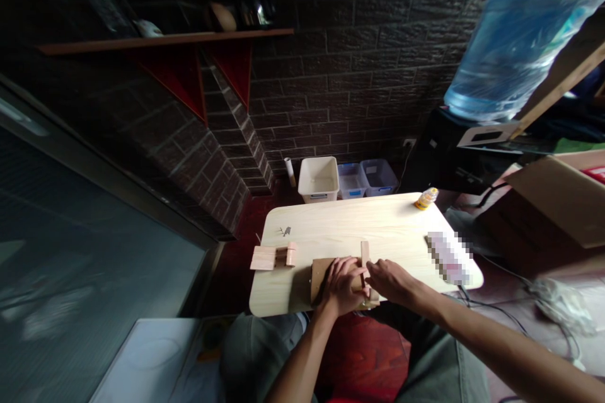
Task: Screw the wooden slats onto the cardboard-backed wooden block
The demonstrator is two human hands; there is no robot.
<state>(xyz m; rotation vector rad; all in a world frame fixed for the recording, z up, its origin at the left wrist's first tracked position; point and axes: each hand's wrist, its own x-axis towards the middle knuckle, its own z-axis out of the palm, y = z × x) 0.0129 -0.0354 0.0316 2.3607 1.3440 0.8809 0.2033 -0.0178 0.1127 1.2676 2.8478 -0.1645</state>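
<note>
My left hand (341, 286) lies across a brown box-like piece (322, 272) at the table's near edge, its fingers spread flat over the top. Just right of those fingers a flat, light wooden strip (365, 252) stretches away from me. My right hand (390, 278) is closed beside this strip, fingertips against or very close to it; anything inside the fingers is hidden. Below the hands, a small wooden end (373, 297) shows at the box's right side. To the left on the table sit joined wooden pieces (274, 257) with a gap between them.
Several small dark metal pieces (286, 231) lie on the pale table (326, 217). A small yellow-capped bottle (426, 199) stands at the far right corner, with a blurred-out flat object (448, 258) nearer. Bins (319, 179) stand beyond the table; cables (496, 308) run off at right.
</note>
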